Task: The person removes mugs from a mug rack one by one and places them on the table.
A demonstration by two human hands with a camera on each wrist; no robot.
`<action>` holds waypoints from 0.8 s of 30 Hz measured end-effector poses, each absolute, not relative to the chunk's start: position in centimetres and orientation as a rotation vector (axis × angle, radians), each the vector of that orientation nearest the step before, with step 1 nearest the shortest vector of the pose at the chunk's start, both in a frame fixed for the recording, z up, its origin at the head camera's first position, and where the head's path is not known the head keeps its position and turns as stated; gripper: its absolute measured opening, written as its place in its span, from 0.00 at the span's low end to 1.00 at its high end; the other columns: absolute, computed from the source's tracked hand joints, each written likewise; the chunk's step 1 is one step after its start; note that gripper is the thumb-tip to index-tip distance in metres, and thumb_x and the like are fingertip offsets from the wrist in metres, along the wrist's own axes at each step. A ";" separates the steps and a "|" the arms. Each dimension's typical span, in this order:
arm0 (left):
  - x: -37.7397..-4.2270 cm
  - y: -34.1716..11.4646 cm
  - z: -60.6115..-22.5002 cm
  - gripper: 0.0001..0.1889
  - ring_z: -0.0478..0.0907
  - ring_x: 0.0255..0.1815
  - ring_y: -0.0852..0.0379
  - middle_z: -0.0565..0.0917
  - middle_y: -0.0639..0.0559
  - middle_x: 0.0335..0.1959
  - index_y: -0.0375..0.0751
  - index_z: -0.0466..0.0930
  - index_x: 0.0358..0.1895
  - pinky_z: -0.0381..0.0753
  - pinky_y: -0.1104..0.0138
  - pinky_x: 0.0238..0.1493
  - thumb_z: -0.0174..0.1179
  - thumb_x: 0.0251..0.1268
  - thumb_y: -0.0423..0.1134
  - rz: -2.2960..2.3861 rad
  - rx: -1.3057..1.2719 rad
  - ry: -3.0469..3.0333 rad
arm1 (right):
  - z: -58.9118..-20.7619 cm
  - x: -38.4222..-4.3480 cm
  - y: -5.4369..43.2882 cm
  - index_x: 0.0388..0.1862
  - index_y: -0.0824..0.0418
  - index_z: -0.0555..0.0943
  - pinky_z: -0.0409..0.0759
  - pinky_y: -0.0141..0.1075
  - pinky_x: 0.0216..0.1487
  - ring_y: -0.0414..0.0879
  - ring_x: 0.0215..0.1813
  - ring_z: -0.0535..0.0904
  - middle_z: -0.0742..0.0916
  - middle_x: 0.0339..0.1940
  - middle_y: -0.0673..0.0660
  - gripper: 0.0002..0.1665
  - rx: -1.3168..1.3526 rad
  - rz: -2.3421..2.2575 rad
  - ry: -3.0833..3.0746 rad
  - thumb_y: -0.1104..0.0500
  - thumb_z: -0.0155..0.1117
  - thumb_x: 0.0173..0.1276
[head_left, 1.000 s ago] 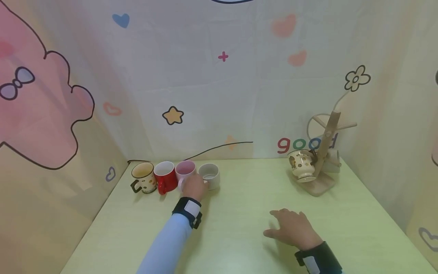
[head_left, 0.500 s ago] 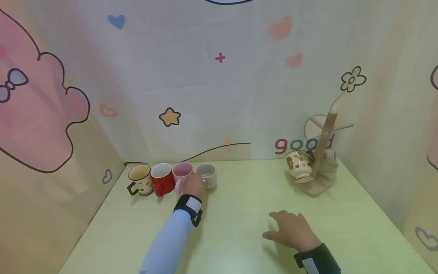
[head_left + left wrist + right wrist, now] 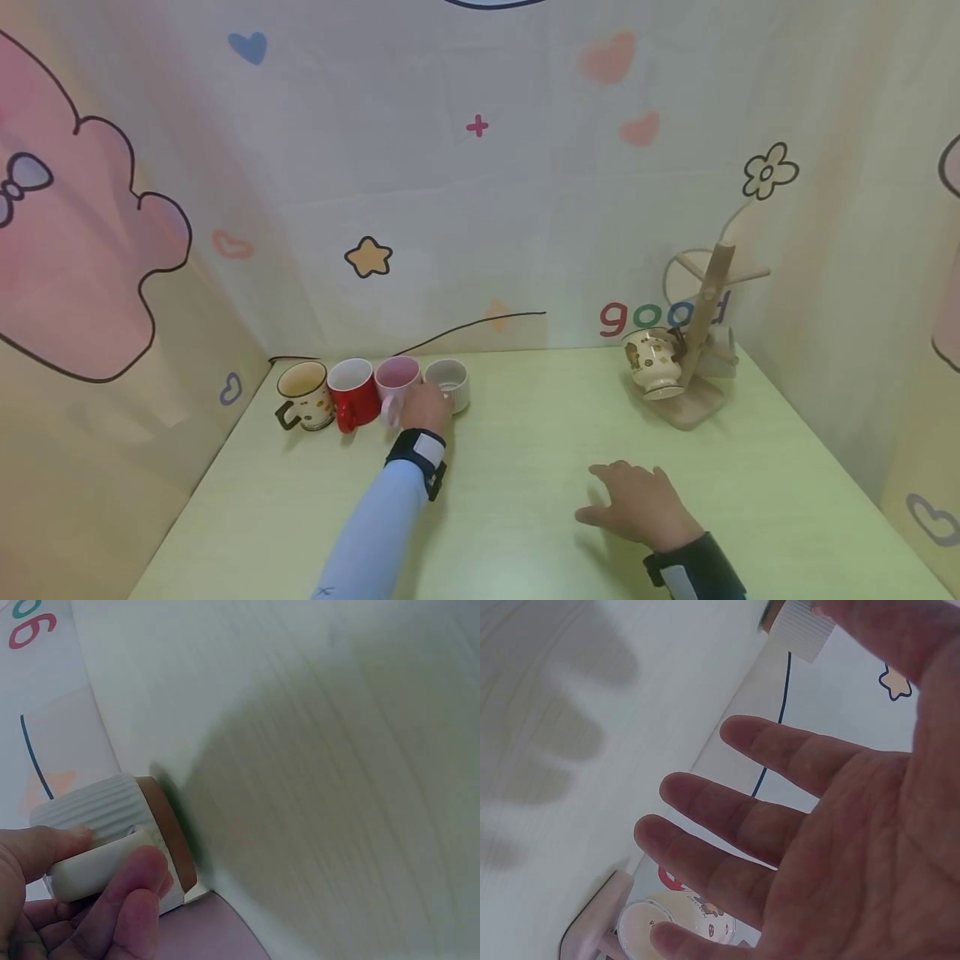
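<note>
My left hand (image 3: 426, 408) grips the handle of a white ribbed mug (image 3: 105, 804), thumb on one side and curled fingers on the other. The left wrist view shows the mug's brown base (image 3: 169, 836) next to the table surface. Close beside it in the row is a pink mug (image 3: 396, 379), partly covered by the hand in the head view. My right hand (image 3: 643, 507) is held over the table at the right with its fingers spread, holding nothing; its palm and fingers fill much of the right wrist view.
Left of the pink mug stand a red mug (image 3: 354, 398) and a cream spotted mug (image 3: 306, 400) with a dark handle. At the back right, a wooden mug rack (image 3: 705, 312) carries a spotted mug (image 3: 654, 362) and a pale mug (image 3: 720, 354). A printed curtain (image 3: 480, 208) hangs behind.
The head view has shifted slightly, so mugs and rack sit a little further left. My left hand has edged right against the white mug. The right hand has hardly moved.
</note>
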State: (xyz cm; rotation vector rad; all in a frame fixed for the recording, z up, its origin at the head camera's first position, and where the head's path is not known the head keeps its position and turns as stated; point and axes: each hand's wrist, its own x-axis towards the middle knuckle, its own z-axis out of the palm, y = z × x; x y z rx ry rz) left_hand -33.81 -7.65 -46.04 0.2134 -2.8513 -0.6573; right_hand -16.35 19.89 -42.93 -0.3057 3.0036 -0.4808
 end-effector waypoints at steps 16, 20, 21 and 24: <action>-33.4 -7.9 -46.9 0.12 0.80 0.28 0.46 0.84 0.40 0.28 0.30 0.85 0.35 0.82 0.57 0.35 0.67 0.63 0.39 -0.682 0.140 -2.825 | -43.0 -16.2 19.8 0.59 0.63 0.80 0.64 0.72 0.57 0.64 0.55 0.79 0.85 0.52 0.63 0.39 -0.306 -0.491 3.000 0.39 0.73 0.56; -33.4 -7.9 -46.9 0.13 0.80 0.29 0.46 0.84 0.42 0.26 0.31 0.86 0.34 0.83 0.55 0.38 0.69 0.62 0.41 -0.666 0.116 -2.829 | -43.0 -16.2 19.8 0.59 0.63 0.80 0.64 0.72 0.57 0.64 0.56 0.79 0.85 0.52 0.63 0.39 -0.305 -0.492 2.996 0.39 0.73 0.56; -33.4 -7.9 -46.9 0.13 0.80 0.29 0.46 0.84 0.42 0.26 0.32 0.87 0.34 0.83 0.54 0.39 0.70 0.62 0.42 -0.664 0.110 -2.830 | -43.0 -16.2 19.8 0.59 0.63 0.80 0.64 0.72 0.57 0.64 0.56 0.79 0.84 0.52 0.63 0.39 -0.304 -0.489 2.995 0.39 0.73 0.56; -33.3 -8.1 -46.8 0.16 0.80 0.30 0.46 0.84 0.43 0.26 0.33 0.87 0.34 0.83 0.53 0.41 0.70 0.61 0.46 -0.660 0.110 -2.829 | -43.1 -16.3 19.7 0.59 0.63 0.80 0.63 0.72 0.57 0.64 0.56 0.79 0.85 0.52 0.63 0.39 -0.303 -0.488 2.993 0.39 0.73 0.56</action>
